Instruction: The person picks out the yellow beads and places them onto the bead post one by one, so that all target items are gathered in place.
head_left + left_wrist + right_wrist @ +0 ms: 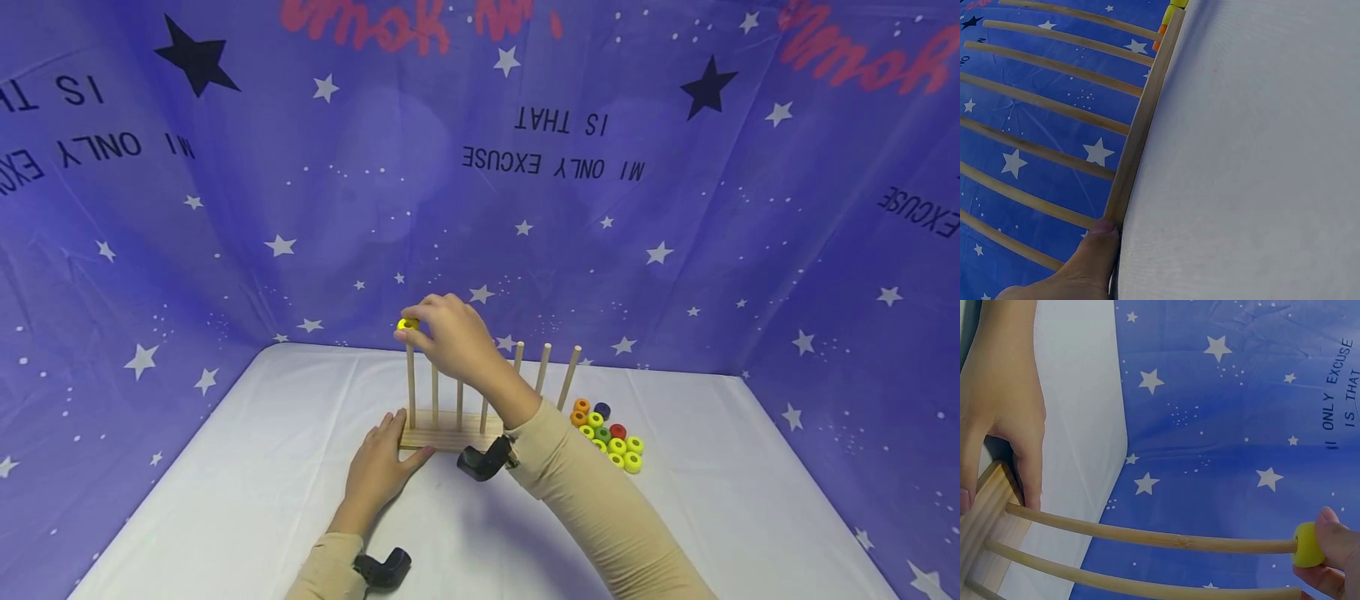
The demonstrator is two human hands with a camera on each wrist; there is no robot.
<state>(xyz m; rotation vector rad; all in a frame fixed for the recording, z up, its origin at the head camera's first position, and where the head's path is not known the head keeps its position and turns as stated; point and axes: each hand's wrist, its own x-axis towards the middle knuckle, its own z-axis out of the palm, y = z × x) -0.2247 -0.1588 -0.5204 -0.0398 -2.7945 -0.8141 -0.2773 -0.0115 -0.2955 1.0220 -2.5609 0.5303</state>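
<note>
My right hand (pixel 453 337) pinches a yellow bead (pixel 1307 545) between thumb and fingers. The bead is at the tip of the leftmost peg (pixel 1210 543), and the peg's end meets its hole in the right wrist view. Several upright pegs stand in a row on the wooden base (pixel 442 439), and my right forearm covers part of them. At the base's left end, my left hand (pixel 377 468) grips the wood, thumb along the front side and fingers round the far side. The left wrist view shows that thumb (pixel 1094 250) against the base.
Loose beads (pixel 617 446) in yellow, orange, green, red and dark blue lie together by the base's right end. A white cloth (pixel 712 500) covers the table. Purple-blue curtains (pixel 450 208) with stars stand behind and at both sides.
</note>
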